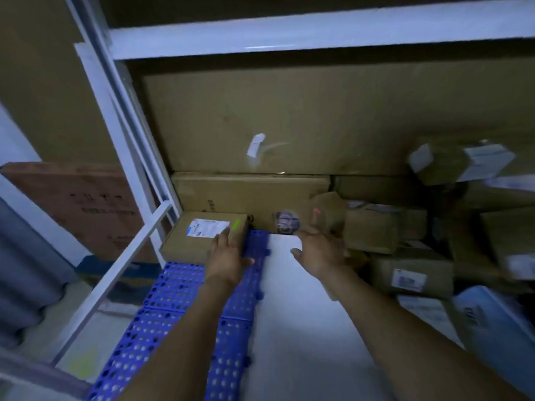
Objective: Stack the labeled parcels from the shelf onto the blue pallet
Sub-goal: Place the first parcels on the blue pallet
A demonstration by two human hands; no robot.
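Observation:
A flat brown parcel (199, 241) with a white label and a green sticker lies on the far end of the blue perforated pallet (173, 302). My left hand (228, 256) rests flat on that parcel's right edge, fingers apart. My right hand (321, 250) reaches toward a blurred small brown parcel (330, 211) at the edge of a heap of labeled parcels (411, 273) on the right. The fingers touch its underside; a full grip is not clear.
Large cardboard cartons (289, 125) stand against the back under a white shelf beam (289, 36). A white shelf post and brace (121, 175) run down the left. A pale floor strip (295, 314) lies between pallet and heap. A blue bag (492, 319) sits lower right.

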